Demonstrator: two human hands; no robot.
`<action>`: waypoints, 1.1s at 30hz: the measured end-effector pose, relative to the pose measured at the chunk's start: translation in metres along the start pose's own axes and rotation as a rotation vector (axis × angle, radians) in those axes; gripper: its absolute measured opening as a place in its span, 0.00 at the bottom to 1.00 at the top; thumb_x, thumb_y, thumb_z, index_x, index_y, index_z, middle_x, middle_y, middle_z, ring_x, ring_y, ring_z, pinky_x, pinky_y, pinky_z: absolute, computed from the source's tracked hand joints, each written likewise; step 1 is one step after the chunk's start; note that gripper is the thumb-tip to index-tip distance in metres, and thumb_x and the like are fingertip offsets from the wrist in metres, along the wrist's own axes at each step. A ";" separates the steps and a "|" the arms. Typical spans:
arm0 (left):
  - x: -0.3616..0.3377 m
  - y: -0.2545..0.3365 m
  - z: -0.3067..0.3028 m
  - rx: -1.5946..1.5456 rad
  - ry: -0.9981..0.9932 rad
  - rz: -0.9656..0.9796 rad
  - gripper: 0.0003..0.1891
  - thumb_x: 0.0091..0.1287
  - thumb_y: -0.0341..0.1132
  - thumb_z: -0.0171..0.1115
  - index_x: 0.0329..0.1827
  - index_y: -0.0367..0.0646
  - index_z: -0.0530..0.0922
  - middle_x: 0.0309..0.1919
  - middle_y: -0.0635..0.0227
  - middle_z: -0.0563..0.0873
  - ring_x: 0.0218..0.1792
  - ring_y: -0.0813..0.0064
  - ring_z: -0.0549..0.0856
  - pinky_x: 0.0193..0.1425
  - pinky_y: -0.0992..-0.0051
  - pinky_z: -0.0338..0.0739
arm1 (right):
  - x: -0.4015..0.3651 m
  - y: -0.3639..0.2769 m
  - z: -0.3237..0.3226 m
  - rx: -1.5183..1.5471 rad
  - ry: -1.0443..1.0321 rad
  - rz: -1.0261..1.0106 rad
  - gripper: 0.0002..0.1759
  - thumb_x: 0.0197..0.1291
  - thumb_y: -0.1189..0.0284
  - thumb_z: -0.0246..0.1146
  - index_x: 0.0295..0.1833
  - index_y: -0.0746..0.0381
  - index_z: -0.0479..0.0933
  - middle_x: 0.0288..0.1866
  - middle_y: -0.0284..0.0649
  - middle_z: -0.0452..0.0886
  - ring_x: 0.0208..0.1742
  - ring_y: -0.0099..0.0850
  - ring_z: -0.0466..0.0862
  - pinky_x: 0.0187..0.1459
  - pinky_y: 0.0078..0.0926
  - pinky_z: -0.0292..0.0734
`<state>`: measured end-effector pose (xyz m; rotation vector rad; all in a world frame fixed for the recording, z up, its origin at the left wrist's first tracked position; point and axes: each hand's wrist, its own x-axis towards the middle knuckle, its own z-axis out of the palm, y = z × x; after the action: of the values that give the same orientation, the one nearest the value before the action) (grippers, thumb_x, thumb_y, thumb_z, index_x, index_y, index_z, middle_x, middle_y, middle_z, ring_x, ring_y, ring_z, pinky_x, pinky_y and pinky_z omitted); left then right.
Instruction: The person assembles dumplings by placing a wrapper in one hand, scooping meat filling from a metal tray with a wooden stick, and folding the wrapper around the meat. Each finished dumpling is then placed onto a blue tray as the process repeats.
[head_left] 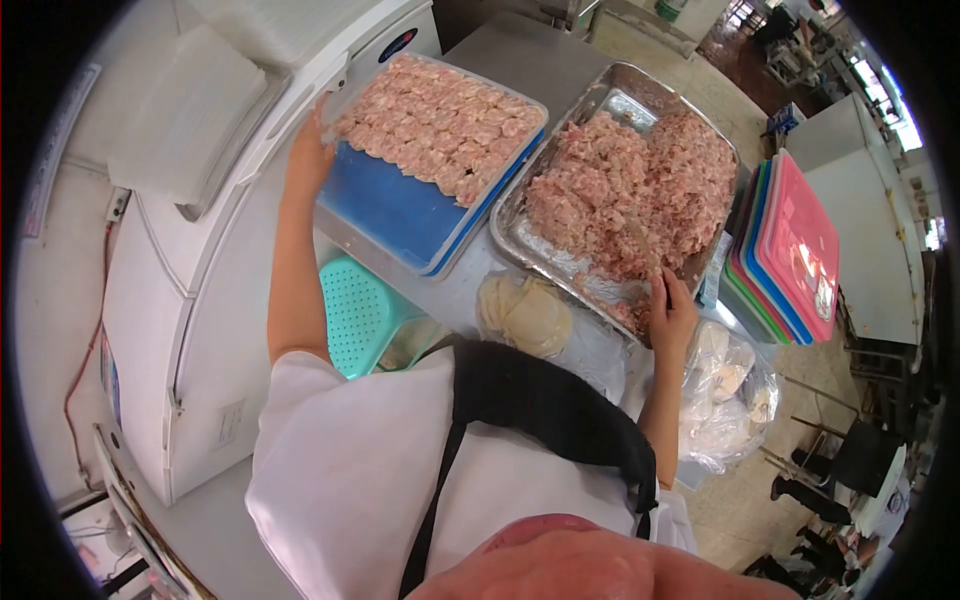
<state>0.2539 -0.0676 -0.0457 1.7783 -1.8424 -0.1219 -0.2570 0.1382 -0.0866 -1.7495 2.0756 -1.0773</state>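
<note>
My left hand (pixel 313 140) is at the left edge of a blue-bottomed plastic tray (pixel 390 215), fingers stretched toward the end of the rows of filled dumplings (pixel 440 125). Those small, pale, meat-topped pieces cover the far part of the tray. My right hand (pixel 672 312) is closed around the end of a thin, flat tool (pixel 641 240) whose far end lies in the ground meat (pixel 600 180). A deep metal pan (pixel 515 235) holds that meat. Just in front of the pan, round dough wrappers (pixel 535 318) lie stacked on plastic.
A turquoise perforated basket (pixel 352 318) sits below the tray. Bagged dough (pixel 725 375) lies right of my right arm. Coloured lids or trays (pixel 800 245) stand at the right, and a white freezer (pixel 230 330) borders the left. People are in the right background.
</note>
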 end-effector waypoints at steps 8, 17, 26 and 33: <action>-0.003 0.008 0.022 0.161 -0.034 -0.090 0.46 0.57 0.36 0.66 0.78 0.57 0.51 0.39 0.58 0.87 0.41 0.55 0.86 0.44 0.58 0.78 | -0.001 0.002 0.001 -0.027 0.032 -0.042 0.14 0.66 0.66 0.61 0.50 0.64 0.81 0.43 0.49 0.84 0.44 0.43 0.84 0.45 0.31 0.77; -0.007 -0.003 -0.004 0.322 -0.148 -0.231 0.30 0.59 0.40 0.64 0.67 0.55 0.68 0.41 0.64 0.87 0.46 0.58 0.85 0.47 0.58 0.77 | -0.002 0.005 0.002 -0.006 0.043 -0.041 0.15 0.66 0.65 0.61 0.50 0.64 0.81 0.41 0.48 0.84 0.42 0.43 0.84 0.44 0.31 0.77; -0.006 -0.015 0.008 0.378 -0.255 -0.135 0.11 0.58 0.42 0.66 0.40 0.50 0.84 0.41 0.64 0.86 0.44 0.61 0.84 0.46 0.60 0.77 | -0.003 0.011 0.005 -0.035 0.082 -0.105 0.14 0.65 0.65 0.62 0.49 0.64 0.81 0.43 0.48 0.84 0.43 0.43 0.85 0.45 0.32 0.78; -0.020 0.052 -0.017 -0.205 -0.492 0.100 0.13 0.60 0.37 0.66 0.47 0.46 0.84 0.43 0.65 0.85 0.44 0.69 0.85 0.47 0.71 0.78 | -0.002 0.008 0.005 -0.045 0.081 -0.099 0.14 0.65 0.65 0.61 0.50 0.64 0.81 0.42 0.48 0.84 0.43 0.43 0.84 0.45 0.31 0.77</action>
<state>0.2150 -0.0376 -0.0150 1.6039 -2.1547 -0.7401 -0.2599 0.1379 -0.0959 -1.8774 2.0957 -1.1548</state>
